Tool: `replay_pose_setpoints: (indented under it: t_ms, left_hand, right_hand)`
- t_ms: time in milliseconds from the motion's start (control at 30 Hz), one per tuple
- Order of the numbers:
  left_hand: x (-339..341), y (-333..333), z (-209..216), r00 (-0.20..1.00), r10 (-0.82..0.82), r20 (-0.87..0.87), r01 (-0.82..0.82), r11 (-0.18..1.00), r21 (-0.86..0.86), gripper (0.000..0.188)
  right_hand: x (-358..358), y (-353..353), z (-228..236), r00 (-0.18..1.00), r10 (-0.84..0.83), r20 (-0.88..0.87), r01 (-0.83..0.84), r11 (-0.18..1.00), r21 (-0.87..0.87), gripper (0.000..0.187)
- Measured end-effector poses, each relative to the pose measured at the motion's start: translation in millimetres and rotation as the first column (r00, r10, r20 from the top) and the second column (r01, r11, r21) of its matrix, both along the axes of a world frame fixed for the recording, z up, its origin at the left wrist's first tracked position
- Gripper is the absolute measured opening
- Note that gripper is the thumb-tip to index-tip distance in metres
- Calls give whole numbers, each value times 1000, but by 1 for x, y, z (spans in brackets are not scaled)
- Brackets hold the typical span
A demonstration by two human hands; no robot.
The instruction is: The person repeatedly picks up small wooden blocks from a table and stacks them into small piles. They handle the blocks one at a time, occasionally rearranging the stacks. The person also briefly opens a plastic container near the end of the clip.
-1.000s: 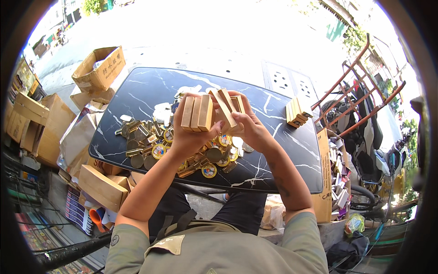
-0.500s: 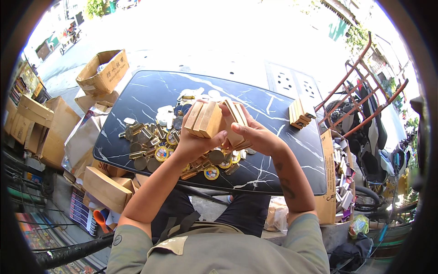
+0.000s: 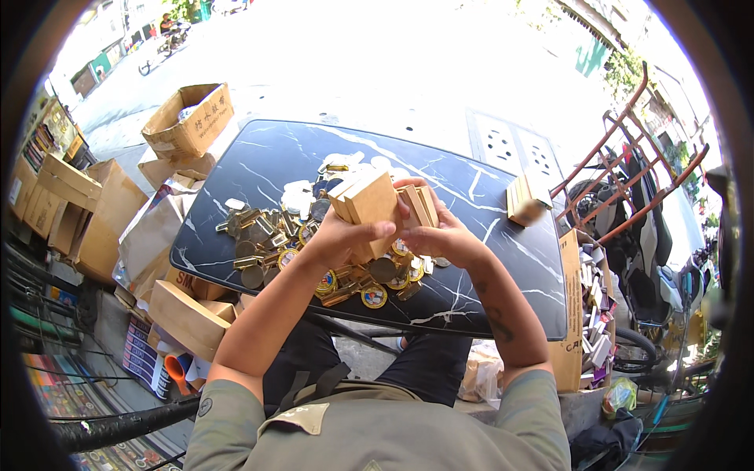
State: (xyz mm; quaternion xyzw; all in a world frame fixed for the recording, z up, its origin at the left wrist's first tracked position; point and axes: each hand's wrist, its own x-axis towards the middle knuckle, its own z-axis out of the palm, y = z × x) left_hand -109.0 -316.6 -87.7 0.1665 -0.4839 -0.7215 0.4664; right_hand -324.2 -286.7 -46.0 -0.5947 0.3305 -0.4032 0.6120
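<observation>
Over the middle of the black marbled table (image 3: 487, 302), both my hands grip flat wooden blocks, held close together. My left hand (image 3: 334, 235) is closed round a stack of light wooden blocks (image 3: 369, 200), its thumb lying across their near side. Fingers of my right hand (image 3: 452, 235) wrap a second bunch of wooden blocks (image 3: 418, 202) just beside it. Below and left of my hands spreads a heap of round medallions (image 3: 374, 295) and gold metal clips (image 3: 250, 247). White plastic-looking pieces (image 3: 297, 196) lie at the heap's far side.
A small stack of wooden blocks (image 3: 518, 198) stands near the table's right edge. An open box full of small cartons (image 3: 594, 314) is at the right, below a red hand truck (image 3: 628, 149). Cardboard boxes (image 3: 188, 122) crowd the left side. A motorcycle with a rider (image 3: 166, 43) passes far left.
The block stack in my left hand has turned, showing a broader face, and the right-hand blocks have tilted. The whole view has shifted slightly. The distant motorcycle has moved right.
</observation>
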Motion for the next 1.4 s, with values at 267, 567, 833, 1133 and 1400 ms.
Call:
replay_pose_setpoints:
  t_ms: [267, 567, 833, 1133, 1400]
  left_hand:
    - [-23, 5, -1, 961, 250, 116, -254, 967, 19, 58]
    - [-16, 5, 11, 962, 243, 129, -238, 970, -52, 65]
    - [-19, 8, 7, 974, 213, 81, -216, 976, 22, 68]
    - [-8, 1, -10, 961, 270, 53, -272, 961, 40, 65]
    - [-7, 6, -15, 935, 349, 66, -351, 936, 21, 76]
  right_hand:
    - [19, 1, -14, 930, -339, -142, 193, 778, -598, 78]
    - [20, 4, -7, 963, -263, 50, 261, 878, -402, 66]
    - [13, -6, -10, 971, -229, 68, 232, 835, -498, 68]
    - [18, 1, -11, 981, -121, 151, 168, 920, -355, 67]
    - [17, 4, -5, 991, -103, 87, 131, 888, -440, 72]
